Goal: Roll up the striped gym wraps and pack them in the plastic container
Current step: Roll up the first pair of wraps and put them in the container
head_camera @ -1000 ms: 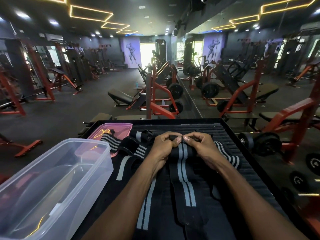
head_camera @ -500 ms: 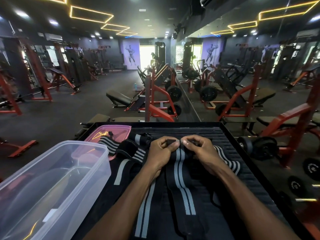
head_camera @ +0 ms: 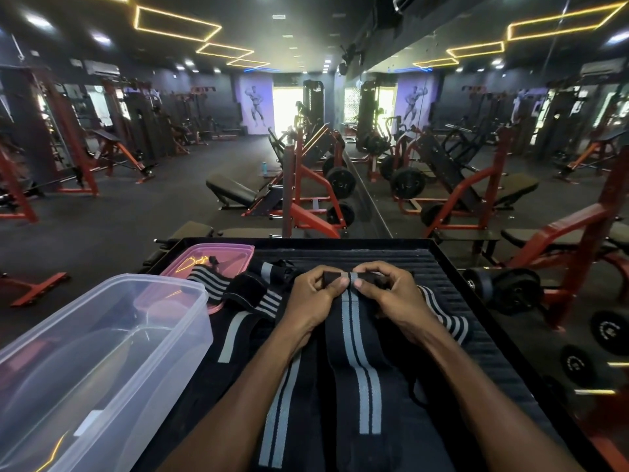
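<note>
A black gym wrap with two grey stripes point(head_camera: 360, 362) lies lengthwise on the black ribbed platform point(head_camera: 452, 267), running toward me. Its far end is folded into a small roll. My left hand point(head_camera: 316, 294) and my right hand point(head_camera: 391, 294) pinch that roll from either side, thumbs nearly meeting over the stripes. More striped wraps point(head_camera: 245, 294) lie in a loose heap to the left, and another wrap end point(head_camera: 449, 321) shows right of my right wrist. The clear plastic container point(head_camera: 102, 362) stands open at the near left with nothing in it.
A pink lid point(head_camera: 221, 253) lies behind the container, partly under the wraps. The platform's raised edge runs along the right. Beyond it are red gym machines, a dumbbell point(head_camera: 503, 287) and weight plates on the floor, and a mirror wall.
The rolled end of the wrap has grown slightly thicker between my fingers. Both hands stay at the same spot on the platform.
</note>
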Tool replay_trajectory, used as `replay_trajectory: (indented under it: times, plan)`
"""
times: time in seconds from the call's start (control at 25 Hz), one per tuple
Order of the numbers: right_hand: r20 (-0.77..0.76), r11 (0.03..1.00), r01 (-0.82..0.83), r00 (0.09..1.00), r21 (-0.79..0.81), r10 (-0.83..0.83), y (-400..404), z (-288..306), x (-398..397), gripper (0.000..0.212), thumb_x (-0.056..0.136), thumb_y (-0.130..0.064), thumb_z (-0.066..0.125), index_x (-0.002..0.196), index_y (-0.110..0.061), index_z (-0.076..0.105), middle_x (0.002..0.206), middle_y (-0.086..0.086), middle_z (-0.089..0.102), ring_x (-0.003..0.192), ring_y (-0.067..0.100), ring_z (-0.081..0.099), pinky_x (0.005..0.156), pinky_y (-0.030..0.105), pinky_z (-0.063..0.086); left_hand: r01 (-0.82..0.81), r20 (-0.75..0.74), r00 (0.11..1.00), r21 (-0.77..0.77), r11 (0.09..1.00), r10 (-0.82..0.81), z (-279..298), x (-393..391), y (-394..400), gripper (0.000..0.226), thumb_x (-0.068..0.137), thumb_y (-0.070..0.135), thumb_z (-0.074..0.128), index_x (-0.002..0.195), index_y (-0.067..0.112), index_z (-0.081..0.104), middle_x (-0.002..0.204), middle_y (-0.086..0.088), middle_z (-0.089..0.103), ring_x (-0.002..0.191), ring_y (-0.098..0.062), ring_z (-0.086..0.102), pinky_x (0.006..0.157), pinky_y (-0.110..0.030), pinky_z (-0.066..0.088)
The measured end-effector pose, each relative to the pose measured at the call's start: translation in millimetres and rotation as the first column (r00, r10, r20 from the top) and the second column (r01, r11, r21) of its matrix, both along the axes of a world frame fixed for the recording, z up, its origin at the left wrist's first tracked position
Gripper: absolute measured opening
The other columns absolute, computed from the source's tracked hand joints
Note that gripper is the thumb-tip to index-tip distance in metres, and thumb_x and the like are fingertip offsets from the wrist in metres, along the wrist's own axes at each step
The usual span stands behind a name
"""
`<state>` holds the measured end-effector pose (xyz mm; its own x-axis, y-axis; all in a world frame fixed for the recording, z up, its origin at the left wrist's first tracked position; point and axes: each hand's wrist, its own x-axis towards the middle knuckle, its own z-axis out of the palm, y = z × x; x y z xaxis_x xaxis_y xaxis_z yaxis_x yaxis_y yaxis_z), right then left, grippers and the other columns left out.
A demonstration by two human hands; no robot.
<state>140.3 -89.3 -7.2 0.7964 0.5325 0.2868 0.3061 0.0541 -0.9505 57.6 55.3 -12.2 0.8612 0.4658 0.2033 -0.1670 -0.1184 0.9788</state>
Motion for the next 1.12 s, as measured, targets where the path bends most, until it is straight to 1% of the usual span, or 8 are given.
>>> replay_trajectory:
  times: [0.12, 0.2, 0.32, 0.48, 0.68, 0.8, 1.0, 1.12]
  plan:
    - [0.046, 0.999, 0.01, 0.999, -0.044, -0.008, -0.5, 0.2, 1.9, 0.007, 0.089, -0.011, 0.074, 0.094, -0.016, 0.076, 0.095, 0.006, 0.076, 0.086, 0.012, 0.069, 0.071, 0.032, 0.054, 0.02, -0.002, 1.0, 0.033, 0.999, -0.02, 0.2, -0.4, -0.8, 0.017, 0.088, 0.003, 0.071, 0.09, 0.02, 0.073, 0.09, 0.003, 0.076, 0.089, -0.01, 0.072, 0.084, -0.026, 0.055]
    - [0.097, 1.0, 0.015, 0.995, -0.027, -0.012, -0.8, 0.8, 3.7, 0.014, 0.086, -0.003, 0.075, 0.093, -0.015, 0.076, 0.096, 0.002, 0.076, 0.092, 0.013, 0.071, 0.084, 0.027, 0.055, 0.047, -0.021, 0.999, -0.037, 0.998, -0.047, -0.1, -1.5, -0.4, 0.007, 0.088, 0.014, 0.073, 0.095, 0.015, 0.074, 0.094, -0.003, 0.077, 0.093, -0.016, 0.073, 0.089, -0.032, 0.057]
    - [0.099, 0.999, -0.002, 0.995, -0.033, 0.005, -0.9, 1.2, 4.6, 0.02, 0.082, 0.0, 0.076, 0.095, -0.015, 0.075, 0.098, 0.002, 0.076, 0.093, 0.021, 0.071, 0.082, 0.028, 0.056, 0.01, -0.073, 0.997, 0.023, 1.0, -0.008, -1.2, -1.4, 5.1, 0.021, 0.089, 0.038, 0.07, 0.093, 0.018, 0.074, 0.093, -0.004, 0.078, 0.093, -0.022, 0.074, 0.091, -0.044, 0.057]
    - [-0.053, 0.994, -0.035, 0.998, -0.102, 0.03, -0.1, -0.4, 3.1, 0.012, 0.09, -0.017, 0.074, 0.102, -0.019, 0.074, 0.091, 0.0, 0.071, 0.066, 0.0, 0.062, 0.051, 0.022, 0.047, -0.048, -0.032, 0.998, 0.156, 0.987, 0.054, 0.9, -2.7, 8.0, 0.016, 0.087, 0.015, 0.073, 0.088, 0.03, 0.073, 0.092, 0.009, 0.076, 0.092, -0.004, 0.071, 0.088, -0.028, 0.055]
    - [0.098, 0.996, 0.018, 0.995, -0.087, -0.009, -3.5, 2.7, 5.7, 0.025, 0.083, 0.001, 0.076, 0.092, -0.022, 0.074, 0.096, -0.004, 0.075, 0.089, 0.007, 0.068, 0.079, 0.021, 0.051, 0.038, -0.042, 0.998, 0.071, 0.997, -0.035, 1.4, -6.0, 5.7, 0.023, 0.086, 0.005, 0.073, 0.097, 0.025, 0.071, 0.093, 0.007, 0.075, 0.089, -0.005, 0.071, 0.078, -0.019, 0.053]
    - [0.105, 0.998, 0.012, 0.994, -0.06, -0.006, -3.9, 4.3, 5.8, 0.034, 0.076, 0.009, 0.078, 0.089, -0.021, 0.074, 0.094, -0.002, 0.076, 0.089, 0.012, 0.069, 0.079, 0.021, 0.052, 0.095, -0.081, 0.992, -0.04, 0.995, -0.098, 2.1, -7.8, 4.8, 0.014, 0.089, 0.017, 0.073, 0.103, 0.016, 0.07, 0.086, -0.001, 0.076, 0.08, -0.012, 0.073, 0.069, -0.022, 0.054]
    - [-0.042, 0.999, -0.01, 0.999, -0.048, 0.008, -2.6, 2.9, 5.3, 0.017, 0.083, -0.011, 0.08, 0.097, -0.02, 0.077, 0.089, -0.001, 0.075, 0.078, 0.009, 0.068, 0.065, 0.02, 0.051, 0.02, -0.032, 0.999, -0.027, 0.999, -0.021, 3.6, -6.7, 4.4, 0.022, 0.089, 0.002, 0.07, 0.093, 0.024, 0.072, 0.09, 0.003, 0.077, 0.087, -0.008, 0.073, 0.074, -0.017, 0.054]
    - [0.023, 0.998, 0.006, 1.0, -0.055, -0.005, -3.6, 3.6, 5.2, 0.017, 0.086, -0.007, 0.076, 0.102, -0.012, 0.077, 0.09, -0.004, 0.075, 0.079, 0.003, 0.068, 0.068, 0.012, 0.05, 0.036, -0.036, 0.999, -0.017, 0.999, -0.037, 4.2, -6.6, 6.2, 0.026, 0.088, 0.001, 0.07, 0.096, 0.026, 0.072, 0.09, 0.007, 0.077, 0.09, -0.006, 0.072, 0.077, -0.017, 0.053]
